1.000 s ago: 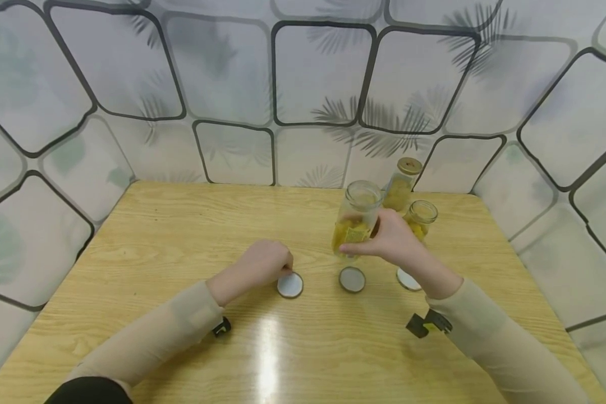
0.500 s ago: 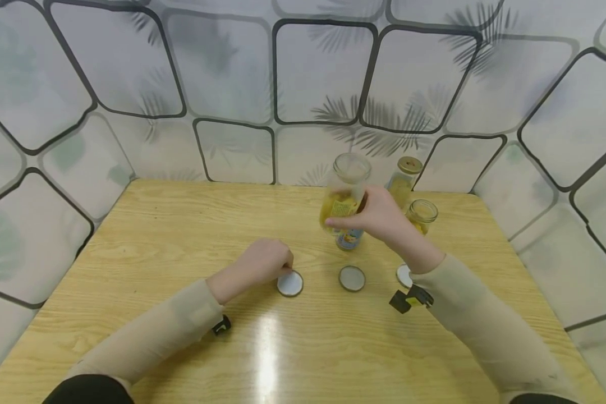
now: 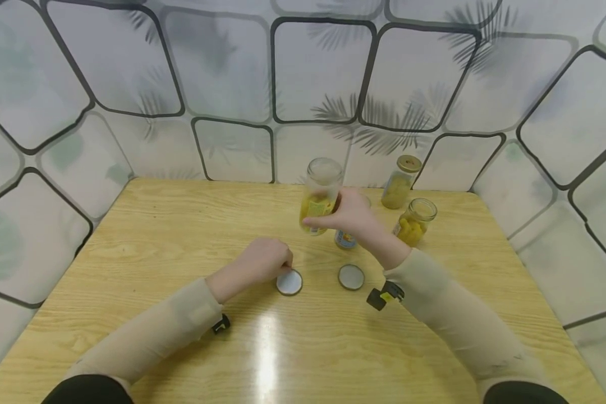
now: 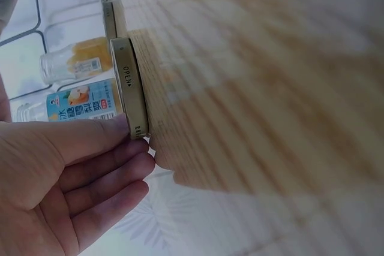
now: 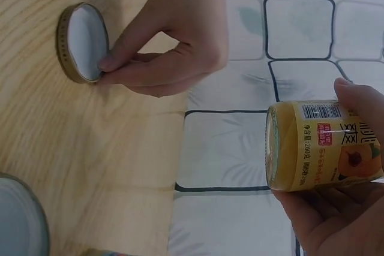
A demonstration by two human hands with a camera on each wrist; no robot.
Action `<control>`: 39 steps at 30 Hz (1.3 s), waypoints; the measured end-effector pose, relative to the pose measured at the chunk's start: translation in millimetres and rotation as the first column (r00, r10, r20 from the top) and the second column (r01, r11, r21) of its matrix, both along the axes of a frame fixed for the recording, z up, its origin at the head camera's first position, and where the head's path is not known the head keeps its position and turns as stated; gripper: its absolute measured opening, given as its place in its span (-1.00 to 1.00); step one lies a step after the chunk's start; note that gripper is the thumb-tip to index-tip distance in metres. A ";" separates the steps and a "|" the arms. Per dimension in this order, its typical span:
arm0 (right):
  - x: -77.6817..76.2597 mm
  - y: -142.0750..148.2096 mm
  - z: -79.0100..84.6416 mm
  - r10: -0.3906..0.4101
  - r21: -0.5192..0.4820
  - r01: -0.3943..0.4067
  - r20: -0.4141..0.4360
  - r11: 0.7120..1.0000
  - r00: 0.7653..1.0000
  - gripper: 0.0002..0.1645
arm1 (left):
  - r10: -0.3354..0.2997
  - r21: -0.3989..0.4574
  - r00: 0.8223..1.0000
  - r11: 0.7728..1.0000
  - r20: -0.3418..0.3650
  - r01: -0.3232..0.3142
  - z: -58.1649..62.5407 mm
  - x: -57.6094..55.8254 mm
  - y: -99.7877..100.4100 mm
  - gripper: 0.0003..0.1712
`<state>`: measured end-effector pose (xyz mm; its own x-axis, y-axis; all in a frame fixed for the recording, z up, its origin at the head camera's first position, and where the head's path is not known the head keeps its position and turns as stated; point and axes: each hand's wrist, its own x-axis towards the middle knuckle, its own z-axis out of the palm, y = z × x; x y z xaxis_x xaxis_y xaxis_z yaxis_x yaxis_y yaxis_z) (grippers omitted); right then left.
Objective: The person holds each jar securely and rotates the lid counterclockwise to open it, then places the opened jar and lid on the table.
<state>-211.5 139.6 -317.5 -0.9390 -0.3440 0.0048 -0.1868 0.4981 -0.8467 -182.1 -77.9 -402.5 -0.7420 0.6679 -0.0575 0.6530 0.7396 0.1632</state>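
My left hand [image 3: 264, 261] pinches the edge of a gold-rimmed jar lid [image 3: 289, 282], which lies with its white inside up on the table. In the left wrist view the thumb [image 4: 111, 125] touches the lid's rim. My right hand [image 3: 356, 217] grips an uncapped glass jar [image 3: 317, 205] with yellow fruit and a yellow label, upright and raised off the table, up and right of that lid. The right wrist view shows the held jar's base [image 5: 277, 148]. A blue-labelled jar [image 3: 345, 240] stands partly hidden behind the right hand.
A second lid [image 3: 350, 277] lies inside up, right of the first. An open jar of yellow fruit [image 3: 411, 225] stands to the right, with a gold-capped jar [image 3: 399, 184] behind it. The patterned wall [image 3: 313, 73] borders the wooden table [image 3: 182, 224] at the back.
My right hand has lifted the jar and carried it left, uncovering the blue-labelled jar and the open jar. The right forearm now hides a third lid. My left hand keeps its place.
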 end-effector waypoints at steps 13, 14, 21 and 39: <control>-8.3 -22.2 -55.2 -0.060 -0.019 0.062 0.050 0.998 0.997 -0.31 | -0.020 0.001 0.999 1.000 -0.033 0.020 0.2 0.4 -0.3 -0.90; -9.6 -22.8 -58.4 -0.069 -0.019 0.071 0.058 0.997 0.996 -0.30 | -0.020 0.001 0.999 1.000 -0.033 0.020 0.1 0.2 -0.2 -0.90; -15.4 -26.8 -79.2 -0.110 0.054 0.106 0.087 0.993 0.990 -0.27 | -0.019 -0.001 0.999 1.000 -0.037 0.019 -0.8 0.5 0.3 -0.90; -15.1 -36.7 -105.2 -0.130 0.057 0.125 0.092 0.991 0.987 -0.31 | -0.021 0.013 0.999 1.000 -0.044 0.022 -1.9 -0.2 0.0 -0.81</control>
